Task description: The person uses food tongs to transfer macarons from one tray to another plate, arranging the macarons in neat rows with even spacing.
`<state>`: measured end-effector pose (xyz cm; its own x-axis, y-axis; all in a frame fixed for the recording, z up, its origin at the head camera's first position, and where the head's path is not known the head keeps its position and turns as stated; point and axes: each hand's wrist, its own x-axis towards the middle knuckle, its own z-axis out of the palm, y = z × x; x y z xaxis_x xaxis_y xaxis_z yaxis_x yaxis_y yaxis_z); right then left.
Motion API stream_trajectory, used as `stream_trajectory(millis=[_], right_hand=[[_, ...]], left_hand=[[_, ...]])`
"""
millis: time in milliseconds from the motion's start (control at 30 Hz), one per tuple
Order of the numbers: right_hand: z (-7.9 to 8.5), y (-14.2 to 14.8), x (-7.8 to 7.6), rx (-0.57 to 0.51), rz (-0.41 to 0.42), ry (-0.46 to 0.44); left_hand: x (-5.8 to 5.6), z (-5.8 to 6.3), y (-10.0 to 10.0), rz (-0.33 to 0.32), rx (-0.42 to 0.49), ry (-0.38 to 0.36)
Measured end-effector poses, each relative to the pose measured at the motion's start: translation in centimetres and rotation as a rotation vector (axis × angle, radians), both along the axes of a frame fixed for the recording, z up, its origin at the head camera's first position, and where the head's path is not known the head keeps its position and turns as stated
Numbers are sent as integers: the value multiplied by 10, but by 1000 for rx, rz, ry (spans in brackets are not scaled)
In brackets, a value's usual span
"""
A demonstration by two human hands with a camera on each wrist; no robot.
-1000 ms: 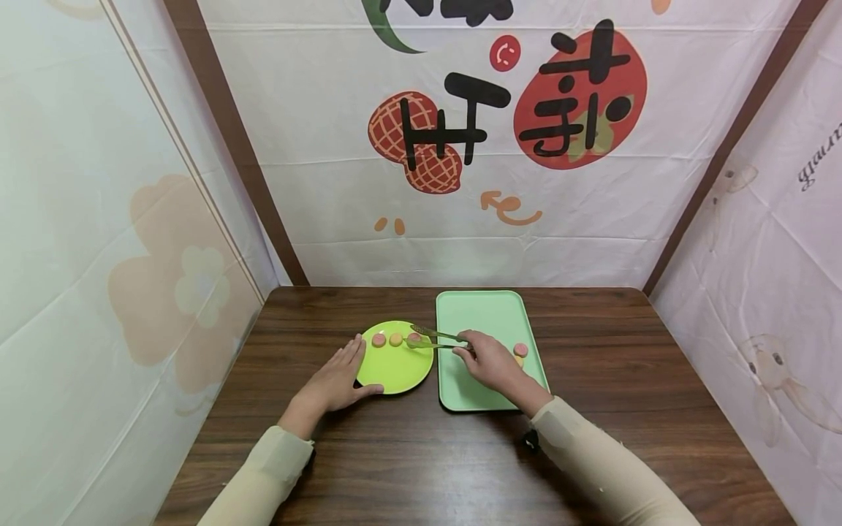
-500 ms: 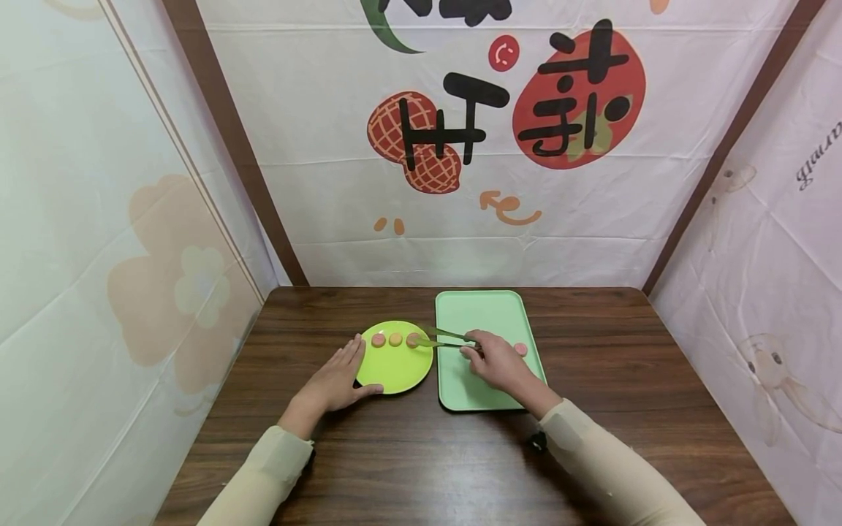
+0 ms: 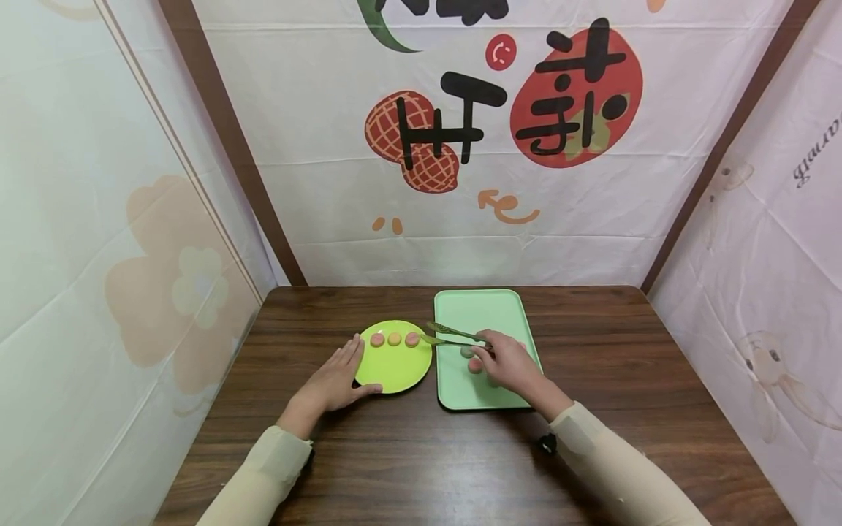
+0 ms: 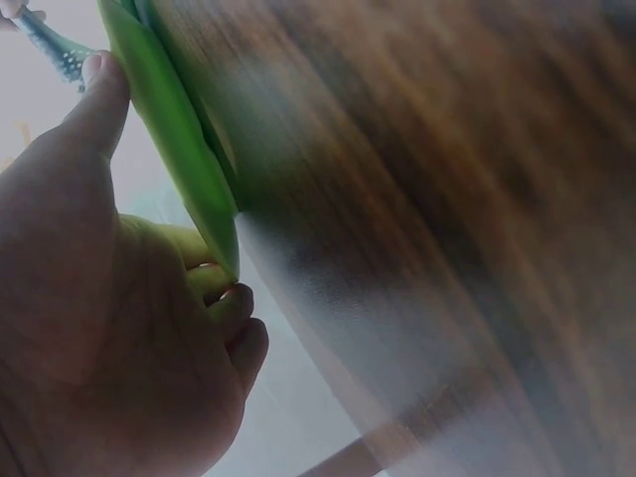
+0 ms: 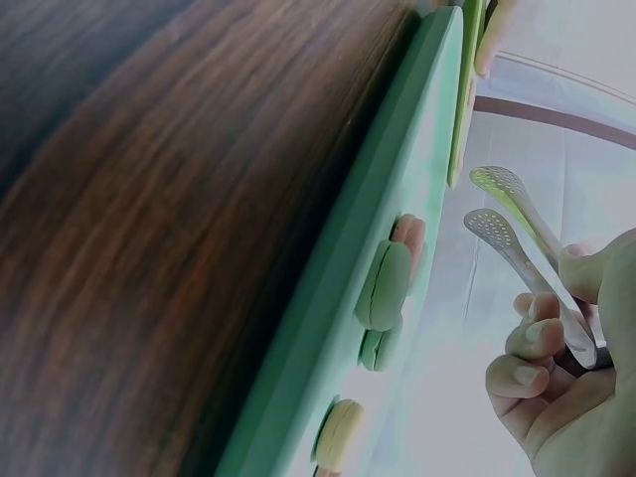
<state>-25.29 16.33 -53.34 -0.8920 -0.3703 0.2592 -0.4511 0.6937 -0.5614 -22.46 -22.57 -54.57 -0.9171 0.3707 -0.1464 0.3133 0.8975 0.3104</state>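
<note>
My left hand point(image 3: 331, 378) rests at the left side of the lime-green plate point(image 3: 393, 371), fingers straight along the rim and thumb at its front edge. In the left wrist view the thumb touches the plate's rim. On the plate sit a pink macaron point(image 3: 377, 340), a yellow macaron point(image 3: 395, 339) and another pink macaron point(image 3: 412, 340) in a row. My right hand point(image 3: 514, 361) grips metal tongs point(image 5: 514, 248) over the mint-green tray point(image 3: 476, 310). The tongs' perforated tips stand apart with nothing between them, just right of the row's right-hand macaron.
Several macarons lie on the tray, partly hidden below my right hand in the head view: a green macaron point(image 5: 386, 286) and a yellow macaron point(image 5: 340, 435) show in the right wrist view. Tray and plate stand side by side on the brown wooden table point(image 3: 421, 467). Printed cloth walls point(image 3: 579, 256) enclose it.
My right hand has moved right with the tongs, whose tips have drawn off the right-hand pink macaron on the plate. A green and a pink macaron on the tray have come into sight.
</note>
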Motion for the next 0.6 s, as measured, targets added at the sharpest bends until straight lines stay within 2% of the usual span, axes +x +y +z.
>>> stream_trajectory(millis=[400,600], right_hand=[[-1,19,5,-33,1,-42],[-2,27,8,-48,-15,-27]], left_hand=[[2,1,1,10,9,-4],[2,2,1,9,10,5]])
